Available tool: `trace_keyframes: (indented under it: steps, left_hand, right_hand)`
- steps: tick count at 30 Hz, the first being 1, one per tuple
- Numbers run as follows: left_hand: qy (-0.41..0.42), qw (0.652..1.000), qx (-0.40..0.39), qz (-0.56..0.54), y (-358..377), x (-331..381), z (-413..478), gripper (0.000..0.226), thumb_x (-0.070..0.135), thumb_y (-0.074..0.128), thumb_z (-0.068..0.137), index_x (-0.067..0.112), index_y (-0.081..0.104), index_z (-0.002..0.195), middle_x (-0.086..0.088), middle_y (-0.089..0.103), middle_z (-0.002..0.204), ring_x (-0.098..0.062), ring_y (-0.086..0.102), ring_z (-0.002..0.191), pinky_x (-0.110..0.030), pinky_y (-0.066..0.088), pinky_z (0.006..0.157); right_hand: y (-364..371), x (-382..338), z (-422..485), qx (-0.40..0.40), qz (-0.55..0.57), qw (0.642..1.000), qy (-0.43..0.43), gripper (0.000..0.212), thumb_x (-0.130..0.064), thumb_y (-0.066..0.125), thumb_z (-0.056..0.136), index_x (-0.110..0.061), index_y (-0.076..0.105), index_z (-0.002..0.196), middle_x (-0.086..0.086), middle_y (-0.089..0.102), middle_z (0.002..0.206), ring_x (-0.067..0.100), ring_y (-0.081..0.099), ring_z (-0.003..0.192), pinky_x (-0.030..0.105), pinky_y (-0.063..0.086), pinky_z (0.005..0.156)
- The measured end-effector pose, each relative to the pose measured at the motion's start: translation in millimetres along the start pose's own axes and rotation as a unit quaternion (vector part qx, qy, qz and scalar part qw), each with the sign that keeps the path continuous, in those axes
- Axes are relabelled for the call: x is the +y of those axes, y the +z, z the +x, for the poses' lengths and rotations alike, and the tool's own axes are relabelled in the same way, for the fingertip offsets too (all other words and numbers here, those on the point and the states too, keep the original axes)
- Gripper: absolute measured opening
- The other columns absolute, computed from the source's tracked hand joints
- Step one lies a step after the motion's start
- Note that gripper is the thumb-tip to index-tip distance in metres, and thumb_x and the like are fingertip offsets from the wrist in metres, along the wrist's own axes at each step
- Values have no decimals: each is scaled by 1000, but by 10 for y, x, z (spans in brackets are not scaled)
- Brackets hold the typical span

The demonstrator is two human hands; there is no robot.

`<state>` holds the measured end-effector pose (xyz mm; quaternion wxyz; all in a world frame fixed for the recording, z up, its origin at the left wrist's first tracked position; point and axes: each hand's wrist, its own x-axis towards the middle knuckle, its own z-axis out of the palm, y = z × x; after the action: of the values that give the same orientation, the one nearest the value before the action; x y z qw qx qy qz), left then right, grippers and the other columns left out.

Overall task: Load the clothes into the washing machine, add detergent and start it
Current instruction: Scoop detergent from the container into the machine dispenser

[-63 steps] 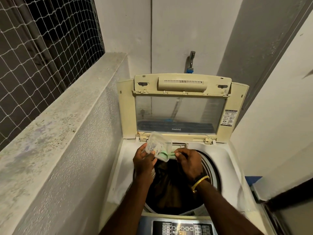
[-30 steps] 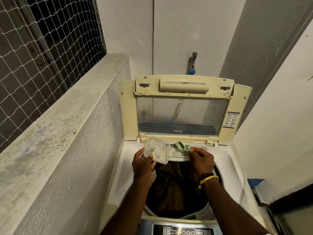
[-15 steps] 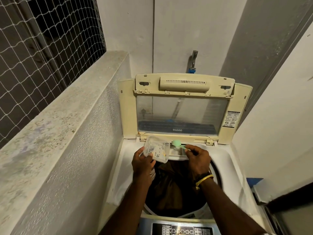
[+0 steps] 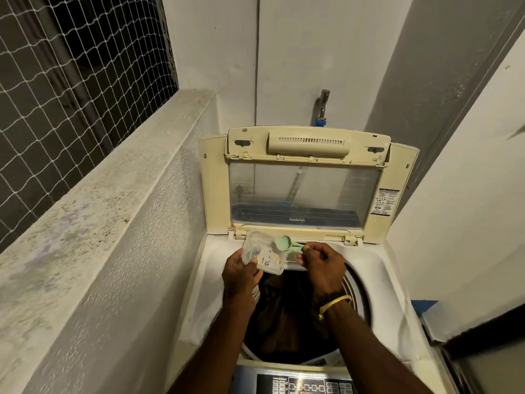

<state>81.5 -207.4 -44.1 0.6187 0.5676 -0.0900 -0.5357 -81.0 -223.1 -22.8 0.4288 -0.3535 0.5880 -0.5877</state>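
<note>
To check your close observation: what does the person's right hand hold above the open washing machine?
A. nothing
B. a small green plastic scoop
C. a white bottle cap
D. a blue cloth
B: the right hand pinches the handle of a small green plastic scoop beside the clear plastic tub.

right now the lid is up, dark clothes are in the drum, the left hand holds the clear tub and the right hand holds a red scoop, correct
Not quite: the scoop is pale green, not red, as the head view shows. The rest holds: the lid is up, dark clothes are in the drum, the left hand holds the clear tub and the right hand holds the scoop.
</note>
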Motion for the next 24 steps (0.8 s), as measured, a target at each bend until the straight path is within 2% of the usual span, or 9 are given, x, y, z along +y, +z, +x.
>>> trace_keyframes:
  steps: [2, 5, 8, 10, 15, 18, 20, 24]
  left_hand:
    - [-2, 1000, -11, -6, 4, 16, -29, 40, -5, 65, 90, 14, 61, 125, -16, 67, 122, -37, 69, 107, -38, 63, 75]
    - [-4, 1000, -21, -18, -12, 48, -61, 41, -3, 66, 91, 14, 60, 127, -18, 67, 122, -38, 69, 105, -37, 63, 74]
    - [-7, 999, -22, -27, -55, 76, -67, 40, -2, 67, 91, 15, 60, 127, -18, 67, 123, -39, 69, 105, -39, 63, 75]
    - [-10, 999, -17, -32, -93, 91, -64, 40, -2, 68, 90, 18, 62, 124, -19, 67, 123, -38, 70, 103, -39, 63, 74]
    - [-13, 999, -12, -41, -204, 139, -86, 36, -4, 65, 92, 19, 61, 120, -21, 66, 123, -39, 69, 104, -36, 63, 70]
    - [-14, 999, -15, -40, -267, 176, -95, 36, -5, 64, 92, 19, 61, 118, -23, 65, 124, -40, 69, 103, -36, 63, 69]
    - [-15, 999, -16, -43, -306, 211, -109, 39, -6, 63, 92, 18, 60, 122, -24, 64, 125, -40, 69, 104, -38, 62, 72]
    - [-13, 998, -25, -62, -390, 287, -162, 44, -7, 60, 93, 12, 57, 133, -25, 63, 127, -41, 67, 108, -43, 59, 83]
  right_hand:
    - [79, -36, -69, -20, -6, 1000, 5, 7, 2, 67, 89, -1, 73, 92, 16, 75, 77, 27, 75, 70, 34, 63, 65]
    - [165, -20, -122, -32, -72, 997, -2, 11, -3, 69, 83, -10, 76, 83, 7, 76, 74, 25, 75, 72, 37, 63, 64]
    - [215, 34, -160, -41, -157, 987, -13, 6, -21, 72, 76, -25, 76, 75, -6, 76, 73, 14, 73, 74, 43, 63, 74]
    - [247, 44, -199, -47, -187, 981, -14, 2, -26, 74, 75, -27, 75, 73, -10, 75, 73, 10, 72, 73, 45, 62, 77]
    - [324, 24, -331, -56, -187, 981, -4, 8, -25, 79, 77, -22, 74, 71, -6, 74, 69, 13, 71, 70, 46, 61, 78]
    - [335, 29, -383, -42, -183, 982, -5, 9, -32, 78, 76, -25, 74, 71, -9, 74, 70, 10, 71, 72, 45, 60, 80]
    - [342, 24, -420, -28, -171, 985, -7, 8, -35, 75, 75, -27, 74, 73, -10, 74, 70, 11, 71, 72, 46, 60, 79]
    - [379, -18, -468, -5, -131, 991, -1, 2, -26, 74, 79, -27, 75, 79, -8, 75, 76, 14, 72, 77, 47, 61, 79]
